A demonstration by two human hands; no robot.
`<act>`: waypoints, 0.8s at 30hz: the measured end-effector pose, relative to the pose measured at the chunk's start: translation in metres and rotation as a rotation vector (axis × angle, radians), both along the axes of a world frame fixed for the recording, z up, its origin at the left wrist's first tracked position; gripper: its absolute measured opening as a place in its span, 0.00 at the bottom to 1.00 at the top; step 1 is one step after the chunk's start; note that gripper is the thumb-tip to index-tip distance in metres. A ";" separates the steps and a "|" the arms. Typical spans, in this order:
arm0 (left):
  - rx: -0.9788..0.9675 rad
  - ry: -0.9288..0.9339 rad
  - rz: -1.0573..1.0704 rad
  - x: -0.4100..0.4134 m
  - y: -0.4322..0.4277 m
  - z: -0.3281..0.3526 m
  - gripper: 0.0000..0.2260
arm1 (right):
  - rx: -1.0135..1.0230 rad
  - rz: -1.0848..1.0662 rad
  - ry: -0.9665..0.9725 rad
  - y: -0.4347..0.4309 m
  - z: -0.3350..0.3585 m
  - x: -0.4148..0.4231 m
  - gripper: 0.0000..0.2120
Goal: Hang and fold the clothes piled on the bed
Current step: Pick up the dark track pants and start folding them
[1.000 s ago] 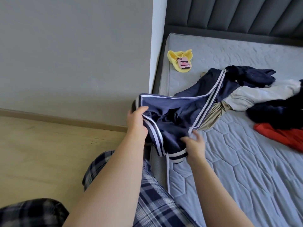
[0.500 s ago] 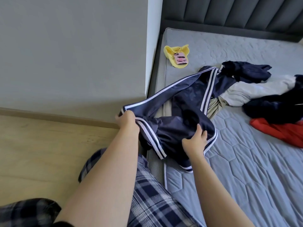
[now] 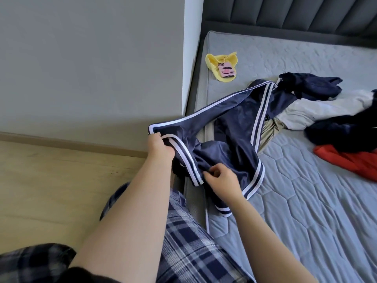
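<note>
Left hand (image 3: 161, 149) and right hand (image 3: 221, 180) hold shorts (image 3: 234, 127), apparently trailing into pile (image 3: 326, 107).

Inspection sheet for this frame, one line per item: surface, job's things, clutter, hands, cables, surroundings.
Surface: grey quilted mattress, no sheet seen.
Job's things: navy striped garment, partly lifted, the rest trailing on the mattress; beyond it a pile with a dark navy garment, white garment, beige garment and red garment.
Clutter: yellow cloth with a pink phone lying on it, near the headboard end.
Hands: left hand grips the striped edge; right hand pinches the fabric lower down.
Cables: nothing seen.
Surroundings: grey wall, wooden floor, padded headboard.
</note>
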State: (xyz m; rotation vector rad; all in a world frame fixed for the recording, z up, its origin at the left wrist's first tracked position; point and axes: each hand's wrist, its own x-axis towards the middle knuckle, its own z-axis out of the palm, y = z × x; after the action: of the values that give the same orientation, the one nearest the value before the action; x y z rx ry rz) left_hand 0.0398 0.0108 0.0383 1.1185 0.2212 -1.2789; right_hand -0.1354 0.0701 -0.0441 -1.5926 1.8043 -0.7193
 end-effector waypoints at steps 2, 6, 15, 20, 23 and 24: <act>-0.005 0.015 0.011 0.003 0.001 0.002 0.14 | 0.171 0.247 0.344 -0.002 -0.010 -0.001 0.35; -0.104 -0.180 -0.222 -0.003 0.000 0.003 0.16 | 0.195 0.314 0.531 0.006 -0.024 -0.010 0.35; -0.438 -1.281 -1.227 -0.044 0.024 -0.012 0.20 | 0.155 -0.283 -0.356 -0.016 0.042 -0.032 0.10; -0.429 -1.550 -1.452 -0.044 0.022 -0.017 0.22 | 0.273 -0.360 -0.976 -0.024 0.077 -0.044 0.30; -0.306 -1.601 -1.369 -0.042 0.018 -0.022 0.13 | 0.298 -0.473 -1.115 -0.029 0.082 -0.047 0.19; -0.285 -1.548 -1.339 -0.042 0.017 -0.024 0.07 | 0.257 -0.517 -0.960 -0.033 0.079 -0.047 0.12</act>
State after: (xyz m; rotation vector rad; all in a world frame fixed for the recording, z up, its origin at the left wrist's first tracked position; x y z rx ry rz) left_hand -0.0024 0.0274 0.0138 1.7081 -2.0567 -1.0023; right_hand -0.1826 0.0373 0.0344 -0.4249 1.4456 -1.1638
